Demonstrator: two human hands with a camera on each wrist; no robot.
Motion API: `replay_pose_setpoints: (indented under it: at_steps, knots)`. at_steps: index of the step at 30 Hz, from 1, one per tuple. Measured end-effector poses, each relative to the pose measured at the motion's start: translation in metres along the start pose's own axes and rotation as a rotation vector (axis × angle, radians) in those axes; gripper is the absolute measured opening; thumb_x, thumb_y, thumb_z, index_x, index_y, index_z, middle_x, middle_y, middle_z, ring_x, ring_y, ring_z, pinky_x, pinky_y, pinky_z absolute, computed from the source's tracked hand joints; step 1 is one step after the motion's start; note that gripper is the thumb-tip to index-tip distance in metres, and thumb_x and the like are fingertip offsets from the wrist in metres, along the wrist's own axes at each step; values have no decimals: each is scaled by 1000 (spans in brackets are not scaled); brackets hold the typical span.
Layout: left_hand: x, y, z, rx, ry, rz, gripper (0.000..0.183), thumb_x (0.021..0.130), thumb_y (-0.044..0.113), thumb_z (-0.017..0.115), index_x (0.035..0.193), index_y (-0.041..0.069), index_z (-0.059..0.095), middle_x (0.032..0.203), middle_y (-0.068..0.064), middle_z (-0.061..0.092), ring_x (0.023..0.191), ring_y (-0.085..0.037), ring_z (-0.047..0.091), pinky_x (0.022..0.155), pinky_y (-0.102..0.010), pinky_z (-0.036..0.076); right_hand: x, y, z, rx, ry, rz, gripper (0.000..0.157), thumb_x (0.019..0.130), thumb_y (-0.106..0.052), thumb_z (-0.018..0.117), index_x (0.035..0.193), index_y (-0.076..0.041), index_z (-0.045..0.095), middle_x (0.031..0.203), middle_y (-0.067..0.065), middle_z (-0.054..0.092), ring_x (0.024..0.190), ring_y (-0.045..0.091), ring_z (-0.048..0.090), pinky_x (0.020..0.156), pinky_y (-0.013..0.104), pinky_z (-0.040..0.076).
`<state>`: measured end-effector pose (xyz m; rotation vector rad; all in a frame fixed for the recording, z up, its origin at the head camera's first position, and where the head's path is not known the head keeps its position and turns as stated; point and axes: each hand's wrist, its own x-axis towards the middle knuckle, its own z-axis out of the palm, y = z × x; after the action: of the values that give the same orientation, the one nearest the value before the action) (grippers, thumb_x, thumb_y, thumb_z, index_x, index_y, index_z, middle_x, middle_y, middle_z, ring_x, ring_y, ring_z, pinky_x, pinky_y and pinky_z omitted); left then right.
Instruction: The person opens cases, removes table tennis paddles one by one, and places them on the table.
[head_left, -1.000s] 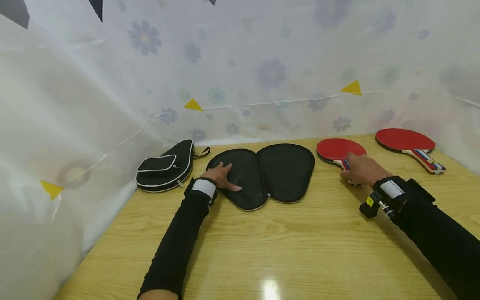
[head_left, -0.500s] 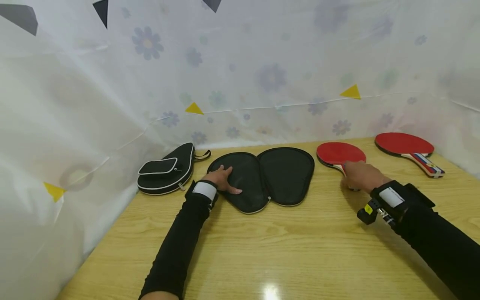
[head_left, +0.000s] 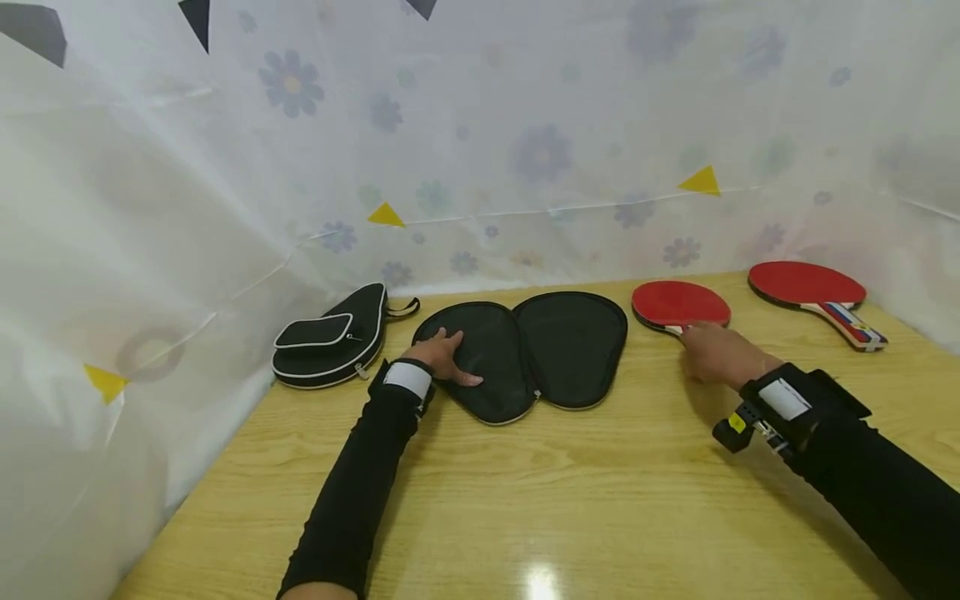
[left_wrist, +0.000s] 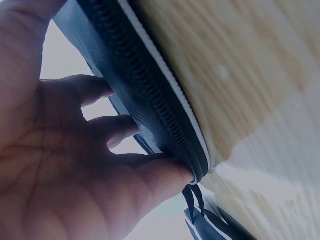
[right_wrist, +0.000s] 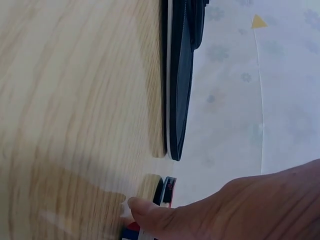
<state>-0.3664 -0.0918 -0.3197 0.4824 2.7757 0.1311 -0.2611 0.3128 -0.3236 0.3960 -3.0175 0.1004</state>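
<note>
A black zip case (head_left: 573,350) lies spread open in two halves on the table in the head view. My left hand (head_left: 441,354) rests on its left half, fingers spread. In the left wrist view, those fingers reach over the zippered edge (left_wrist: 150,95). To the right, my right hand (head_left: 726,354) grips the handle of a red table tennis bat (head_left: 678,302), covering most of that handle. The right wrist view has my thumb (right_wrist: 150,215) pressed along the handle, with the bat's blade edge (right_wrist: 170,187) just beyond it.
Left of the open case sits a closed black bat case (head_left: 330,342) with white piping, a pocket and a strap. A second red bat (head_left: 806,283) lies at the far right. Behind the wooden table (head_left: 540,500) hangs a flower-printed sheet (head_left: 480,150).
My right hand has closed round the bat's handle, whose end showed below the fingers before. The left hand stays on the case. The head view shifted slightly.
</note>
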Motion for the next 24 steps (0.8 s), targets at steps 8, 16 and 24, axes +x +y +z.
replay_pose_setpoints:
  at_steps: [8,16,24]
  knots:
    - [0,0,-2,0,1,-14,102,90,59,68,164,17,10,168,-17,4,153,-39,13,119,-55,23,0,-1,-6,3,-18,-4,16,82,3,75,83,8,60,76,10,54,70,25,48,65,39,47]
    - [0,1,0,0,1,-8,102,90,58,69,164,16,12,168,-18,5,153,-39,15,118,-55,24,-3,10,-5,-35,-13,25,24,81,-1,80,87,11,61,77,13,58,71,27,55,68,45,52]
    - [3,-3,1,-4,-1,-12,102,90,58,68,164,17,11,168,-18,4,153,-39,15,118,-55,25,-1,30,-3,-15,-8,27,15,84,3,74,85,10,60,77,13,58,70,27,55,65,43,50]
